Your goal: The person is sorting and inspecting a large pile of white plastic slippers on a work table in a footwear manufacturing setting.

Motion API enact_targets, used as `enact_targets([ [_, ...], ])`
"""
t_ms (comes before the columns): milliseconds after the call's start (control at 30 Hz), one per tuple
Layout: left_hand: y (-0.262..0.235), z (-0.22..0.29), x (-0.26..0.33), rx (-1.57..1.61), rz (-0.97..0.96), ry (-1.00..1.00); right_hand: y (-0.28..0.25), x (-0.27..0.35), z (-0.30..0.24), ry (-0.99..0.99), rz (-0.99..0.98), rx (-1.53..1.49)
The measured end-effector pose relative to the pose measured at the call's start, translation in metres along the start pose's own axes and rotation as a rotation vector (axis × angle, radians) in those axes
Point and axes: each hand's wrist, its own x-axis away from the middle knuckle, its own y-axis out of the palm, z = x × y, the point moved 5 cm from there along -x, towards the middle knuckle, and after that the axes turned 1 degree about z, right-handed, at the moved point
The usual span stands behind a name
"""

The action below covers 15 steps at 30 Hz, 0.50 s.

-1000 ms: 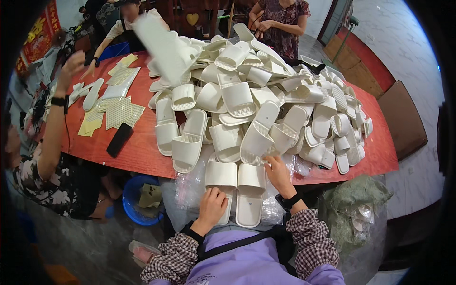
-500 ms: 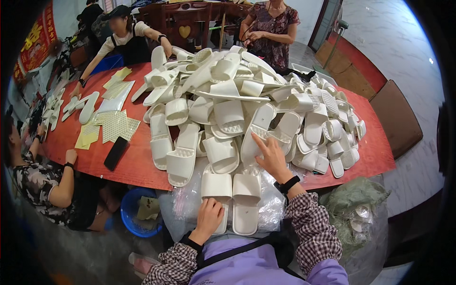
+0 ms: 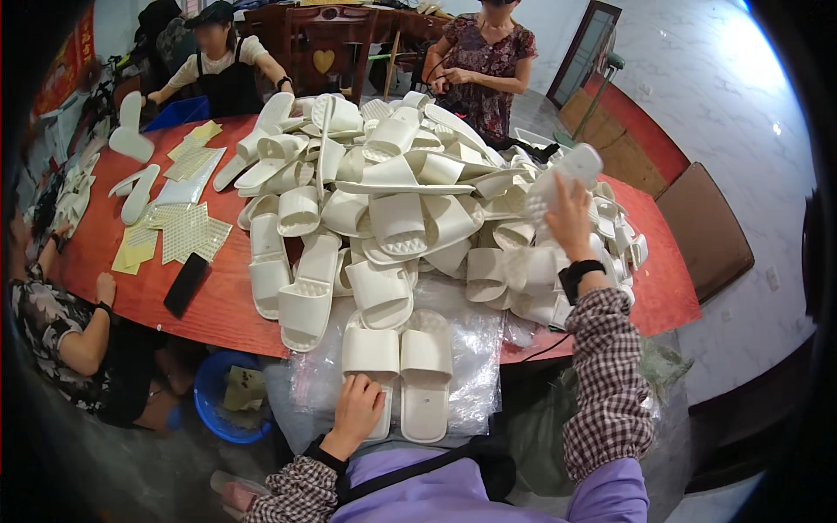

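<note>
A pair of cream-white slippers lies side by side on clear plastic bags [image 3: 475, 375] right in front of me. My left hand [image 3: 359, 408] rests with curled fingers on the left slipper [image 3: 370, 353], by its strap. The right slipper [image 3: 425, 392] of the pair lies untouched, toe end away from me. Out to the right, my right hand [image 3: 571, 222] grips a slipper [image 3: 580, 164] raised over the heap, slightly blurred by motion. Ahead, a large pile of matching slippers [image 3: 397, 222] covers the middle of the red table [image 3: 227, 301].
Left on the table lie a black phone [image 3: 186, 286], yellow patterned sheets [image 3: 196, 234] and a few slippers. A blue bucket [image 3: 205, 383] stands on the floor at left. Co-workers sit at the left and far left, one holding up a slipper [image 3: 131, 131]; another person [image 3: 484, 70] stands beyond the pile.
My right hand has moved right and away, taking a slipper off the heap's near middle. My left hand stays on its slipper. The far-left co-worker has lifted a slipper. The view has shifted slightly.
</note>
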Motion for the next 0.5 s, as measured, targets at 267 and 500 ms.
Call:
enact_targets([
  [267,-0.002,0.001,-0.002,-0.02,-0.013,-0.011,-0.02,-0.06,0.098,0.135,0.318,-0.142],
  [500,0.0,0.004,-0.005,-0.001,-0.01,-0.014,0.068,-0.022,0.137,0.119,-0.207,-0.193],
])
